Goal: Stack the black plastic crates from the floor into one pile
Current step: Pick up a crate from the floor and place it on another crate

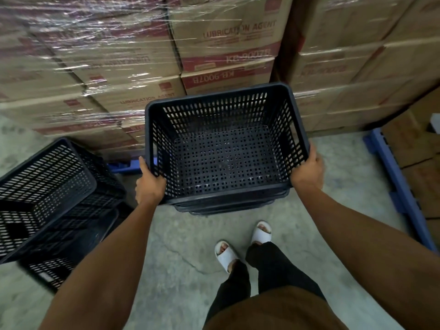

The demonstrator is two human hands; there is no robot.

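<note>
A black perforated plastic crate point(223, 148) is straight in front of me, open side up and empty. My left hand point(148, 184) grips its near left corner and my right hand point(307, 171) grips its right rim. Under its near edge the rims of more black crates point(231, 207) show, nested beneath it. Whether the top crate rests fully in them I cannot tell. To the left, another black crate point(45, 196) sits tilted on top of a further black crate point(71, 253) on the floor.
Shrink-wrapped stacks of cardboard boxes point(133, 55) stand right behind the crates. More boxes point(362, 67) rise at the right on a blue pallet point(395, 186). My feet in white sandals point(242, 246) stand on the concrete floor point(181, 246) just behind the pile.
</note>
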